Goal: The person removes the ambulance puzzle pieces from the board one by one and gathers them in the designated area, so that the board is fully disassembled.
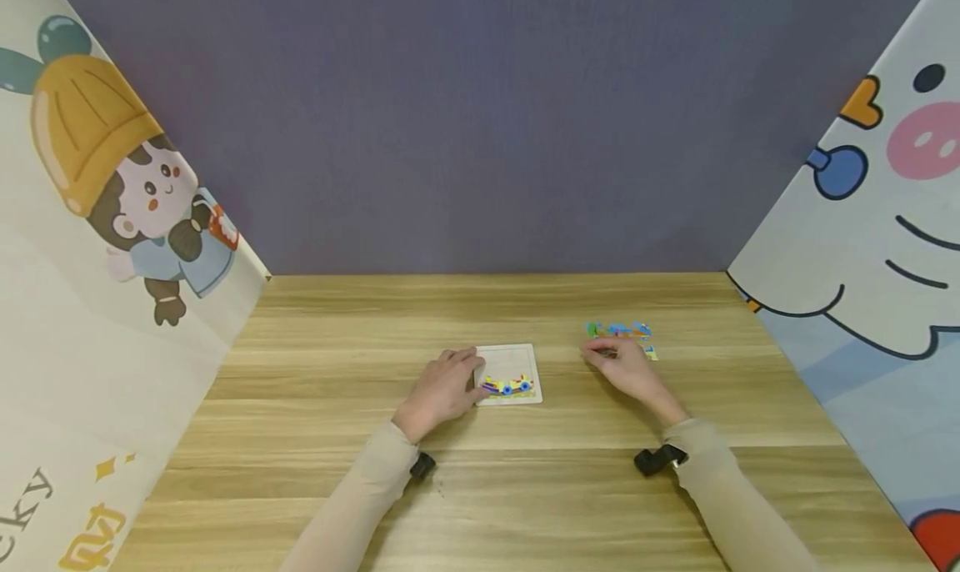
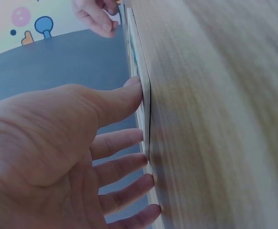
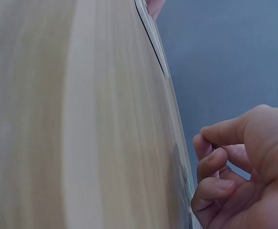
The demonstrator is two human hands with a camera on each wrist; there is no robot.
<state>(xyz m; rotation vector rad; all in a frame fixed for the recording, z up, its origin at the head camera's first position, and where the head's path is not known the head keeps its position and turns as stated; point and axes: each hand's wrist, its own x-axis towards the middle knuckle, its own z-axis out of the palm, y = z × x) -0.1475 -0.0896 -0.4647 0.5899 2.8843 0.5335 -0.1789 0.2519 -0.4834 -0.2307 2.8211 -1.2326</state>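
Note:
A square pale puzzle board (image 1: 510, 357) lies on the table, with a yellow and blue vehicle picture along its lower part. My left hand (image 1: 442, 386) rests at its left side. In the left wrist view the thumb (image 2: 124, 98) lies on the board's face, while the other fingers extend fairly straight along its edge. My right hand (image 1: 624, 370) hovers just in front of several colourful puzzle pieces (image 1: 619, 330). Its thumb and index fingertips meet and the remaining fingers curl, as the right wrist view shows (image 3: 239, 167). Nothing shows between those fingertips.
The wood-grain table (image 1: 360, 313) meets a dark grey back panel (image 1: 480, 138). Cartoon-printed walls stand on both sides, with a child figure on the left wall (image 1: 45, 305) and a pig on the right wall (image 1: 840, 263). Black wrist devices sit at both cuffs.

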